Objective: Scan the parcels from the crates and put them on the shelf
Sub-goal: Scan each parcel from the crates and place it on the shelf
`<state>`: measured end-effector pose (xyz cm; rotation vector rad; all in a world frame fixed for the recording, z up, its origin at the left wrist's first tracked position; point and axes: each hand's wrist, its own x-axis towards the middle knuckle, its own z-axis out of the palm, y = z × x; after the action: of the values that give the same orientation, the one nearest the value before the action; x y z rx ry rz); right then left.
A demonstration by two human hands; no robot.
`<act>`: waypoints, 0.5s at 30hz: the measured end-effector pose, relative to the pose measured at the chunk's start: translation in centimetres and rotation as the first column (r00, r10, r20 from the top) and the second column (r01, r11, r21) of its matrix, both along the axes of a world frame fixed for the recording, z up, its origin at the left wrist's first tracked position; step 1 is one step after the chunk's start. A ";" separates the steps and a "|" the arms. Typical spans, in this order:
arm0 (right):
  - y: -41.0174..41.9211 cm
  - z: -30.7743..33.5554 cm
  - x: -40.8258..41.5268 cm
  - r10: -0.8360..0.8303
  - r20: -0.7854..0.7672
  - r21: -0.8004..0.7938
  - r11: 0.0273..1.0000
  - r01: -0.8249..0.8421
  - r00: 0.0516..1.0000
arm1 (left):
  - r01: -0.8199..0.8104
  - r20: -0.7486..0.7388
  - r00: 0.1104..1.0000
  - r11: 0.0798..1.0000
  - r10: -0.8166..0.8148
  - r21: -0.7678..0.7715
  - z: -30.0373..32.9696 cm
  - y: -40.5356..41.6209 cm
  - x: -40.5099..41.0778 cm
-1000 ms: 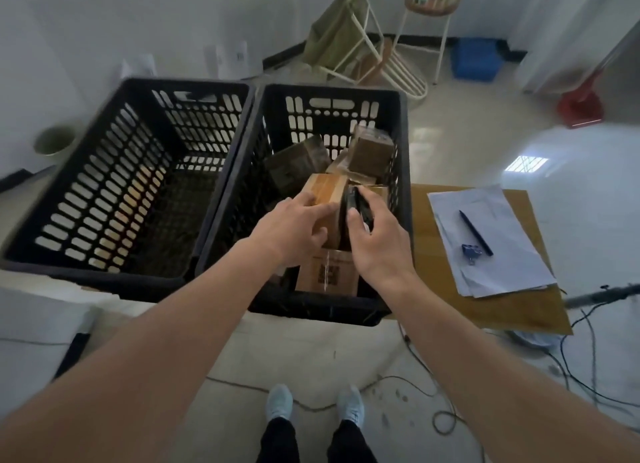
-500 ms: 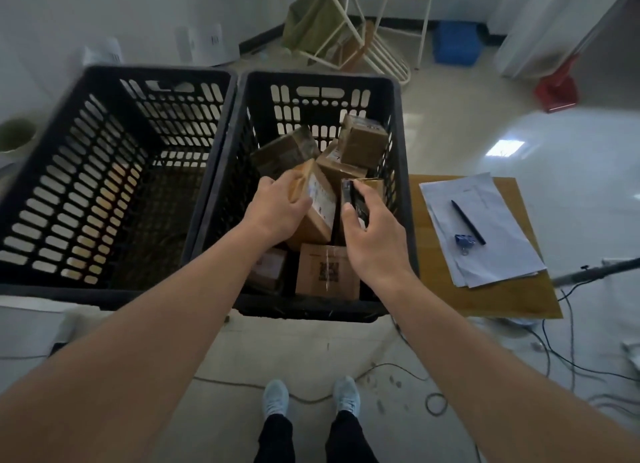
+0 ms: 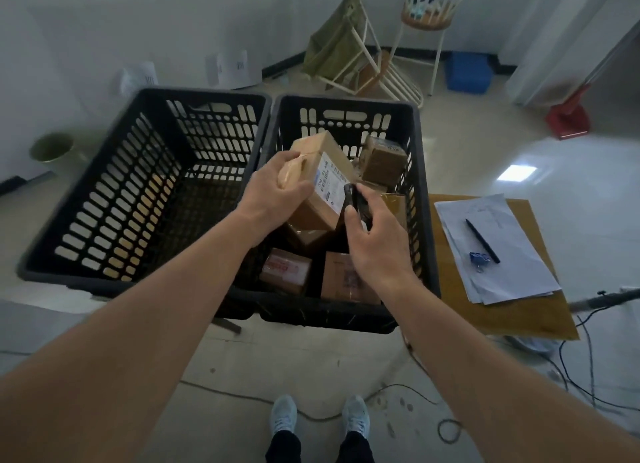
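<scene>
Parcel held up beside the scanner

The left hand grips a parcel above the right crate; just right of it, the right hand curls around a black scanner, tip nearly touching the label.

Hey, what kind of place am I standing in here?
Probably a makeshift parcel-sorting room: a black crate of labelled cardboard parcels, a handheld scanner in the right hand, and paperwork with a pen.

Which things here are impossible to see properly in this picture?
- Scanner, head view: mostly covered by the right hand.
- Label print on the held parcel: too small and blurred.
- Shelf: nowhere in frame.
- Parcels under the held one in the right crate: partly hidden.
</scene>
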<state>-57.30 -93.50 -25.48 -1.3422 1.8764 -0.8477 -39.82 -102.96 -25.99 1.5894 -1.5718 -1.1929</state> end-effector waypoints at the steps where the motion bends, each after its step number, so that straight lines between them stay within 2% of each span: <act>1: -0.1 0.5 0.4 0.006 0.008 -0.016 1.000 -0.006 1.000 | -0.006 -0.022 1.000 1.000 0.006 -0.014 0.6 0.0 0.5; 8: -0.3 4.7 3.3 0.049 -0.002 -0.085 0.995 -0.049 0.999 | -0.044 -0.209 0.978 0.994 0.022 -0.100 5.0 0.1 4.6; 15: 0.1 8.9 6.5 0.107 -0.022 -0.123 0.986 -0.109 0.994 | -0.018 -0.224 0.974 0.969 -0.039 -0.247 8.8 0.6 8.3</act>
<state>-50.82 -93.44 -16.55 -1.5158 1.7699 -0.9131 -31.50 -102.34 -17.22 1.2400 -1.5148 -1.0933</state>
